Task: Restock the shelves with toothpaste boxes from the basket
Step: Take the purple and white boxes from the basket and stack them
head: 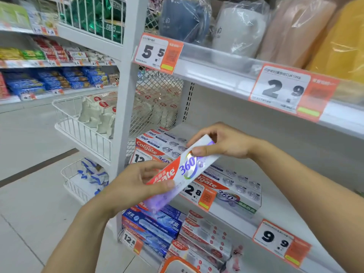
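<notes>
Here, a white metal shelving unit (226, 75) fills the right side of a shop aisle, standing on a pale tiled floor (29, 203). Its top shelf carries plastic-wrapped cups (238, 30), with orange-and-white price tags (157, 53) clipped along the front edges. On the unit's end hang white wire baskets (78, 125) holding pale bags. Further back on the left, another run of shelves (49, 75) is packed with blue, red and green packets.

The middle shelf (275, 194) is partly stocked: a stack of toothpaste boxes (159, 143) sits at its left end, and another stack lies just to its right, behind a price tag. The shelf below holds blue boxes (157, 223) beside white-and-red ones (204, 233).

In front of the middle shelf, tilted with its right end higher, is a long toothpaste box (185, 168), white with a red brand band, a purple "360" and a shiny patch. The left hand (134, 186) grips its lower end, thumb on the front face. The right hand (222, 143) pinches the upper end, thumb in front and fingers curled over the top.
</notes>
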`<state>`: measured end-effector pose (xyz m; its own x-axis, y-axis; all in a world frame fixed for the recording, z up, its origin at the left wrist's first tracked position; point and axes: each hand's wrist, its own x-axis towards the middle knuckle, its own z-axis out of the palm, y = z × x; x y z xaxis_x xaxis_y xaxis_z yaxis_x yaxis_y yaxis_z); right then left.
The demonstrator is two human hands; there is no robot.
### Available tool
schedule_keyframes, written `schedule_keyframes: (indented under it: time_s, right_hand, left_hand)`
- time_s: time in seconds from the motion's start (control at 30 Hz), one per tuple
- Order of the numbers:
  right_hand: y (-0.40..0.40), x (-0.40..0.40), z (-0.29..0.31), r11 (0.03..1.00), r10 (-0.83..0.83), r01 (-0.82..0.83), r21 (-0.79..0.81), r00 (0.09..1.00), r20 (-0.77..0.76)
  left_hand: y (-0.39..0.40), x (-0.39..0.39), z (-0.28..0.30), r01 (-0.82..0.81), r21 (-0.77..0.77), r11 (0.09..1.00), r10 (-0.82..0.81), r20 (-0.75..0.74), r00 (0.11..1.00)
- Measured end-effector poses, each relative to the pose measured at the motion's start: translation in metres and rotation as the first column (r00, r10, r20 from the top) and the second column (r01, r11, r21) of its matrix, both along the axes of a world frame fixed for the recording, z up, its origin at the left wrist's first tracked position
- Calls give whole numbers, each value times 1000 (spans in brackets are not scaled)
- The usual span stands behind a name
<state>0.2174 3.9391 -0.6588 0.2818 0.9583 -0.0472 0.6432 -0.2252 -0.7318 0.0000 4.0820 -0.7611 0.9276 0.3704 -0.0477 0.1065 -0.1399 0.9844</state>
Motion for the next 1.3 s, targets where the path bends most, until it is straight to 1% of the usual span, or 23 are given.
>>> schedule_keyframes:
  time_s: [0.07, 0.1, 0.13, 0.17, 0.2, 0.23, 0.27, 0.3, 0.33, 0.37, 0.4, 0.43, 0.47, 0.53, 0.57, 0.63, 0.67, 0.73, 0.8, 0.87, 0.93, 1.0, 1.3]
  right_hand:
    - [-7, 6, 1, 981, -106, 117, 155, 991, -77]
    - [-10, 12, -1, 963, -150, 179, 201, 977, -148]
    - [-13, 18, -5, 953, -176, 222, 207, 960, -219]
    - [-15, 22, -9, 958, -183, 233, 168, 945, -270]
    - [-17, 25, -13, 975, -167, 203, 88, 938, -304]
    - [-19, 28, -16, 991, -125, 131, 1, 943, -309]
    - [-21, 30, -19, 997, -65, 51, -58, 959, -275]
    - [-22, 32, -19, 997, -15, -3, -75, 972, -236]
    - [-24, 34, -18, 999, -3, -7, -45, 977, -212]
    - [-25, 37, -17, 999, -38, 40, 6, 974, -221]
    - [-25, 41, -16, 993, -79, 98, 63, 964, -252]
    - [-26, 46, -16, 980, -117, 156, 122, 953, -278]
    - [-24, 53, -19, 958, -155, 211, 192, 951, -269]
    - [-12, 64, -24, 883, -294, 344, 319, 936, -196]
    - [-4, 70, -28, 838, -370, 405, 366, 914, -164]
    - [14, 79, -37, 793, -471, 455, 405, 880, -66]
    - [22, 83, -42, 803, -493, 451, 390, 870, 11]
    - [35, 88, -54, 864, -455, 408, 295, 883, 113]
    - [41, 90, -70, 917, -384, 364, 160, 916, 116]
    - [41, 92, -83, 938, -341, 337, 74, 939, 37]
    - [37, 95, -90, 944, -326, 329, 26, 942, -72]
    - [35, 96, -91, 943, -330, 332, -2, 937, -118]
    - [42, 91, -86, 941, -336, 332, -64, 940, -65]
  left_hand:
    - [4, -1, 2, -106, 1, 994, 105, 8, 994]
    - [5, 1, 1, -188, -67, 980, 191, 44, 981]
    - [4, 5, 0, -276, -177, 945, 295, 93, 951]
    - [2, 11, 0, -345, -279, 896, 395, 147, 907]
    - [-1, 16, 0, -403, -337, 851, 480, 187, 857]
    - [-3, 21, 1, -442, -363, 820, 535, 214, 817]
    - [-7, 25, 2, -460, -380, 803, 566, 242, 788]
    - [-8, 30, 2, -466, -398, 790, 586, 270, 764]
    - [-10, 32, 4, -462, -411, 786, 594, 297, 748]
    - [-11, 35, 4, -466, -404, 787, 597, 315, 738]
    - [-10, 38, 3, -486, -358, 797, 595, 324, 736]
    - [-9, 41, -1, -531, -251, 809, 587, 324, 742]
    - [-8, 45, -7, -574, -84, 814, 567, 324, 757]
    - [-6, 52, -21, -583, 288, 760, 490, 338, 804]
    - [-7, 56, -28, -542, 422, 727, 431, 335, 838]
    - [-11, 66, -43, -423, 598, 681, 308, 290, 906]
    - [-15, 70, -48, -357, 661, 660, 254, 251, 934]
    - [-19, 77, -58, -242, 754, 610, 197, 152, 969]
    - [-23, 79, -61, -215, 791, 573, 207, 114, 972]
    - [-24, 79, -59, -219, 788, 576, 226, 104, 969]
    - [-25, 78, -58, -226, 779, 585, 227, 110, 968]
    - [-24, 78, -59, -226, 777, 587, 221, 115, 969]
    - [-24, 76, -61, -212, 764, 609, 205, 107, 973]
